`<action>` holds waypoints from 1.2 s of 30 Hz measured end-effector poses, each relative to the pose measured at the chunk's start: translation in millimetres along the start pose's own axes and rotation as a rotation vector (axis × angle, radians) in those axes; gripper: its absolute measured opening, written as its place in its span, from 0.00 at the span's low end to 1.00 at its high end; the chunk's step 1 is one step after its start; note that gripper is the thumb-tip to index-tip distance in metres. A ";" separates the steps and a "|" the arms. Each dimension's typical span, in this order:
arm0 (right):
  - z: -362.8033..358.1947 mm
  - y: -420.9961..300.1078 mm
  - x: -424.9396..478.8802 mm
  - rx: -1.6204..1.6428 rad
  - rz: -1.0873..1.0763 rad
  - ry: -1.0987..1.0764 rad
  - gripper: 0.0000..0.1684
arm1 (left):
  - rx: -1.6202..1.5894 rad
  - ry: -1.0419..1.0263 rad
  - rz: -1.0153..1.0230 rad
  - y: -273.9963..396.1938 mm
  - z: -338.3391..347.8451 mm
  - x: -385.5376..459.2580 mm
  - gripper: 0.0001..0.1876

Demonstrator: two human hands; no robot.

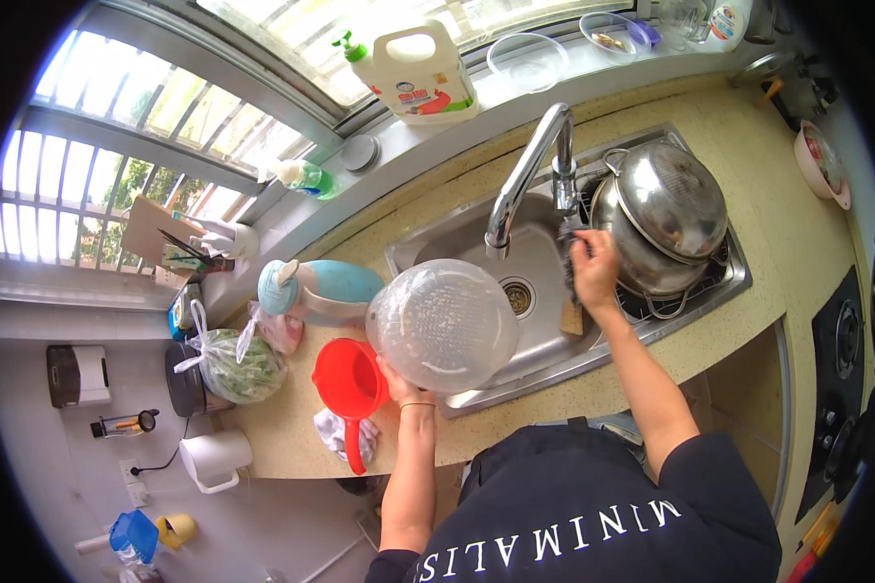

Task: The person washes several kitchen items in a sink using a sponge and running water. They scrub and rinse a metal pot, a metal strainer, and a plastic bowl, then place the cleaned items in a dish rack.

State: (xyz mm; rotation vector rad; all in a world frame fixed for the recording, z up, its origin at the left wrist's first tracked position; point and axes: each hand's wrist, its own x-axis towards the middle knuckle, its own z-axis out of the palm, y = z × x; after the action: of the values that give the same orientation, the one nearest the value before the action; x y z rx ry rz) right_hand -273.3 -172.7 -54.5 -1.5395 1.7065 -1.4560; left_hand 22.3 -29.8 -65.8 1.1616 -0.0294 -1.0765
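My left hand [403, 384] grips the near rim of a translucent plastic basin [445, 324], tilted over the left side of the stainless steel sink [481, 386]. The basin's perforated-looking or bumpy bottom faces up. Above the sink's right side, my right hand [595, 271] has its fingers closed on a dark, rough-edged scrubber [568, 262], whose exact kind is unclear. Below that hand a tan sponge [572, 318] rests against the sink wall. The chrome faucet [529, 175] arches between basin and scrubber; no water stream shows. The drain [516, 297] is partly visible.
Stacked stainless steel pots [656, 218] fill the sink's right side. Left of the basin stand a red dipper [346, 375], a blue thermos jug [335, 288] and bagged greens [240, 368]. A detergent jug [423, 73] stands on the windowsill. A gas stove [831, 379] lies far right.
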 end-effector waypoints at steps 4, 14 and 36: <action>-14.3 -4.5 1.7 0.144 -0.061 -0.056 0.07 | 0.044 0.111 0.027 -0.3 0.6 -4.9 0.28; 34.4 -35.6 -46.7 -0.085 -0.178 -0.445 0.04 | 0.177 0.105 0.111 -4.1 44.3 -19.7 0.30; 63.0 -34.5 -31.9 -0.195 -0.397 -0.438 0.05 | 0.283 0.307 -0.169 -27.6 42.0 -14.1 0.32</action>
State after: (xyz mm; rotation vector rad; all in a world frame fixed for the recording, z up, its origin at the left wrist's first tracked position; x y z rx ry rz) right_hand -195.2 -164.4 -57.7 -2.2078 1.3626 -1.0221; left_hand -25.6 -49.9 -60.4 1.5989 0.1637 -1.0529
